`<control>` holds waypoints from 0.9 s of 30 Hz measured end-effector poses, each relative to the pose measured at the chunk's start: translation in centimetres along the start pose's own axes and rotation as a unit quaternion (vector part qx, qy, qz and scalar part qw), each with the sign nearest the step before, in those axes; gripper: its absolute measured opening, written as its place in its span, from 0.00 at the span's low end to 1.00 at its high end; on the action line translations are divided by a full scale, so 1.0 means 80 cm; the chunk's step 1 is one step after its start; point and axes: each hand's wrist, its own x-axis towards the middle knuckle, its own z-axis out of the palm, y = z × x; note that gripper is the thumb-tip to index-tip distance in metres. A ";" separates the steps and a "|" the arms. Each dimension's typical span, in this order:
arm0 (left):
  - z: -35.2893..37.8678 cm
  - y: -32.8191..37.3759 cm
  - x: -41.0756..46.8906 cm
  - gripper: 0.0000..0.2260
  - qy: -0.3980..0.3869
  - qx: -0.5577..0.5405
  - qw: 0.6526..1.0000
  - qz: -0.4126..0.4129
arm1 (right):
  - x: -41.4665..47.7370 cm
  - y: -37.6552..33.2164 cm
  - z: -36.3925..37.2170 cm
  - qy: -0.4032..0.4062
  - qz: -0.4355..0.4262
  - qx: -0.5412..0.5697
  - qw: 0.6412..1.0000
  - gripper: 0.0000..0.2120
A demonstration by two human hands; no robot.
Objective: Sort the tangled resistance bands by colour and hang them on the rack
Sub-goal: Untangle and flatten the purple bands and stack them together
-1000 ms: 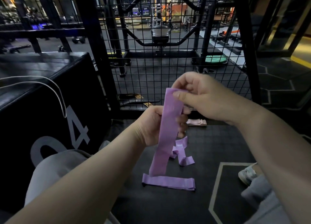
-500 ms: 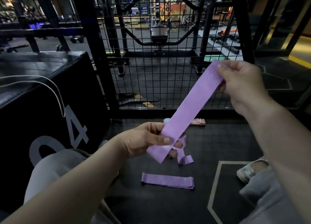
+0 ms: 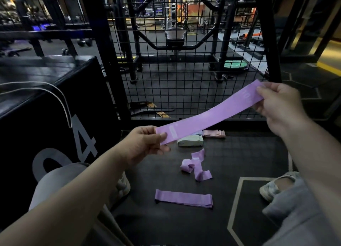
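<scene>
Left grip [image 3: 145, 144] pinches the lower end of a purple band [image 3: 212, 114], thumb on top, fingers curled under. Right grip [image 3: 280, 107] pinches the upper end, thumb over the band's face next to pale printed digits, fingers behind. The band is held out flat between the two grips. It slants up from lower left to upper right, in the air above the floor [image 3: 249, 159], touching nothing else. A small pale label shows near the left grip's end.

Below, on the dark rubber floor, lies a tangled purple band [image 3: 195, 165], twisted and folded on itself. Nearer the person is a flat purple band [image 3: 183, 200], lying straight, apart from the tangled one. Farther out, just under the held band, sits a folded green band [image 3: 190, 140]. Beside it to the right is a folded pink band [image 3: 215, 133]. Something pale blue lies between them, too hidden to tell. Both lie near the foot of a black wire mesh panel [image 3: 184, 70].

At left is a black box [image 3: 27, 125] with a large grey "04", a white cord [image 3: 63, 101] draped over its top edge. Knees in grey trousers fill both lower corners, and a light shoe [image 3: 276, 188] rests on the floor at right. Behind the mesh are dim gym machines and a green disc [image 3: 235, 64] on the floor.
</scene>
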 end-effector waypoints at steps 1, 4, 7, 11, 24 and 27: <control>-0.002 0.002 0.002 0.08 0.029 -0.001 1.000 0.006 | 0.001 0.006 -0.002 -0.003 0.009 -0.009 1.000 0.03; -0.012 0.005 0.009 0.03 0.117 -0.001 0.993 0.028 | 0.002 0.023 -0.006 -0.021 0.035 -0.038 0.998 0.04; -0.024 0.006 0.013 0.03 0.167 0.021 0.985 0.031 | -0.002 0.042 -0.008 -0.063 0.062 -0.062 0.994 0.04; -0.031 -0.008 0.014 0.03 0.225 0.051 0.973 0.012 | -0.010 0.074 -0.010 -0.115 0.090 -0.140 0.979 0.08; 0.024 -0.049 0.021 0.07 0.136 0.225 0.964 0.046 | -0.063 0.175 -0.024 -0.361 0.150 -0.517 0.762 0.03; 0.041 -0.046 0.022 0.06 0.063 0.234 0.969 0.054 | -0.064 0.171 -0.020 -0.424 0.151 -0.571 0.687 0.04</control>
